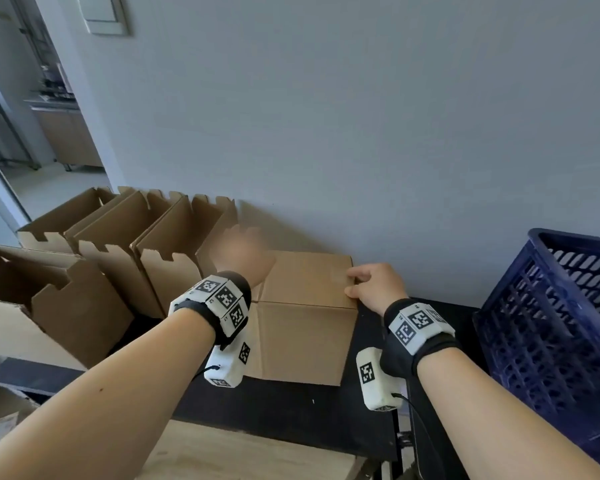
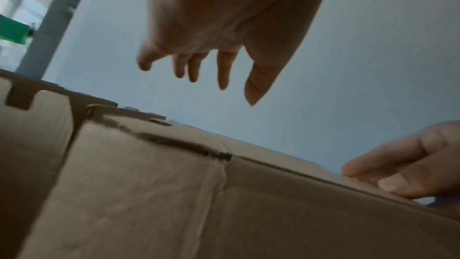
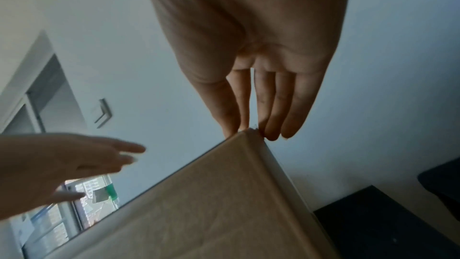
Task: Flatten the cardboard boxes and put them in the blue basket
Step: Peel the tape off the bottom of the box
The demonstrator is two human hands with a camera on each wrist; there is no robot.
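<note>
The step in hand looks like the start of flattening one box (image 1: 303, 317): it stands closed on the dark counter (image 1: 291, 410), dead centre of the head view, against the wall. The right hand (image 1: 374, 285) is on its top right corner, at about 3 o'clock from the box's middle; the right wrist view shows the fingers (image 3: 273, 105) nearly straight, tips on either side of that corner, steadying it, not clenched around it. The left hand (image 1: 243, 254) hangs above the box's top at about 10 o'clock, blurred, fingers spread and loose, grasping nothing and apart from the cardboard.

Four more boxes (image 1: 118, 244) stand open-topped at 9 to 10 o'clock, none flattened. The blue basket (image 1: 551, 323) sits at 3 o'clock, just beside the right arm; no cardboard shows in it.

Next, I judge, the left hand must come down on the top seam or far edge, so that both hands can open the flaps and press the walls flat, while the right keeps the corner from sliding
</note>
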